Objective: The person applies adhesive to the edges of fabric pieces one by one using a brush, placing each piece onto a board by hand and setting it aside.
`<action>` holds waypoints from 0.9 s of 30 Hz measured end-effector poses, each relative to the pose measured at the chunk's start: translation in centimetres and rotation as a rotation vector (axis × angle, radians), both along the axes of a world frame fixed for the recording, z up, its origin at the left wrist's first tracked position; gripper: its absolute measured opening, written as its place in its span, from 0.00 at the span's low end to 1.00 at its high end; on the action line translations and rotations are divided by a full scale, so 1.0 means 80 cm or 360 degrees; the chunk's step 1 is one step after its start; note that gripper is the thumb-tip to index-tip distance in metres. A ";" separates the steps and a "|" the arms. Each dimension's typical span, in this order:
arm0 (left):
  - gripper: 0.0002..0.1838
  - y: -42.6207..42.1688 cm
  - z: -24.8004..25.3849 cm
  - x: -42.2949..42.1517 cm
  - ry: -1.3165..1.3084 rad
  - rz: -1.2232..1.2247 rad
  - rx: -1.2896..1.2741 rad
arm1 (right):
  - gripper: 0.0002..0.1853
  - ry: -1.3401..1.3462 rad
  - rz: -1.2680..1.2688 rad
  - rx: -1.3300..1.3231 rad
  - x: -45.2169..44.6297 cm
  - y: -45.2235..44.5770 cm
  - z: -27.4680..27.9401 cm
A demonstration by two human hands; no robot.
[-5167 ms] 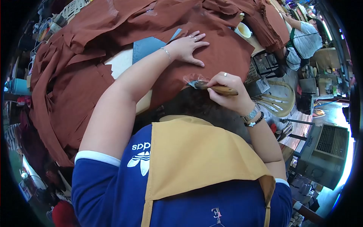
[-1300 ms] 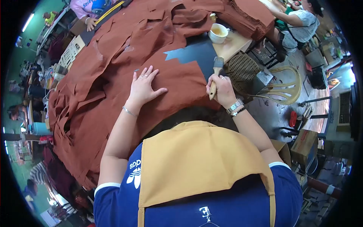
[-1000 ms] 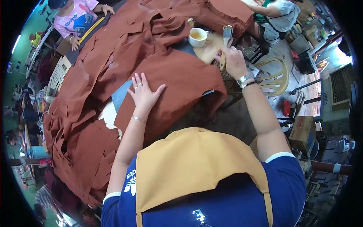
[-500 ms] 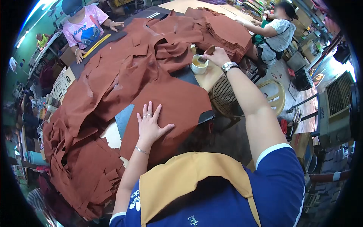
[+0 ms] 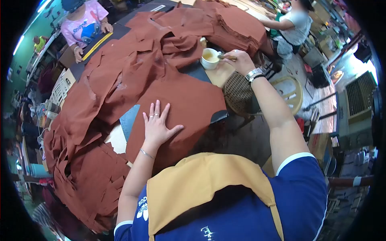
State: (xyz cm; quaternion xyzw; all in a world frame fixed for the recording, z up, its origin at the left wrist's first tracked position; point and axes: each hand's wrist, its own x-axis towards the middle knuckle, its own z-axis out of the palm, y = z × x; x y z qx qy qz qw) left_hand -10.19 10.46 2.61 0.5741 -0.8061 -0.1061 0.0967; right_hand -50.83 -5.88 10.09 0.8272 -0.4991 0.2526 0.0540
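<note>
My left hand (image 5: pixel 157 127) lies flat with spread fingers on a reddish-brown cloth piece (image 5: pixel 185 98). My right hand (image 5: pixel 240 62) is closed round the wooden handle of a brush (image 5: pixel 229 58). The brush points left, its head at the right rim of a white cup (image 5: pixel 210 64) holding a yellowish substance. Under the cup is a pale board (image 5: pixel 220 76). A blue-grey sheet (image 5: pixel 129 120) shows beside the cloth near my left hand, and a dark corner (image 5: pixel 219 116) shows at the cloth's right edge.
Rumpled brown cloth (image 5: pixel 108 84) spreads across the left and far side, with a stack of cloth (image 5: pixel 241 30) beyond the cup. One person (image 5: pixel 84 24) stands at the far left by a yellow ruler (image 5: pixel 96 47); another (image 5: pixel 295 28) sits at the right. Chairs (image 5: pixel 289 92) stand at the right.
Since about a second ago, my right hand has moved the brush from the air to the cup; it then shifted from inside to the cup's right rim. My left hand stays flat on the cloth.
</note>
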 end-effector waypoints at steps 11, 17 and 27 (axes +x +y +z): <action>0.55 -0.017 -0.008 0.031 -0.0072 -0.0253 -0.0072 | 0.11 -0.1934 -0.0385 0.0759 0.063 0.252 0.058; 0.55 -0.034 -0.013 0.004 -0.0052 -0.0327 -0.0114 | 0.08 -0.1209 -0.0642 0.0671 0.087 0.319 0.034; 0.54 -0.034 -0.014 0.003 -0.0031 -0.0326 -0.0130 | 0.06 -0.0546 -0.0522 0.0493 0.079 0.330 0.016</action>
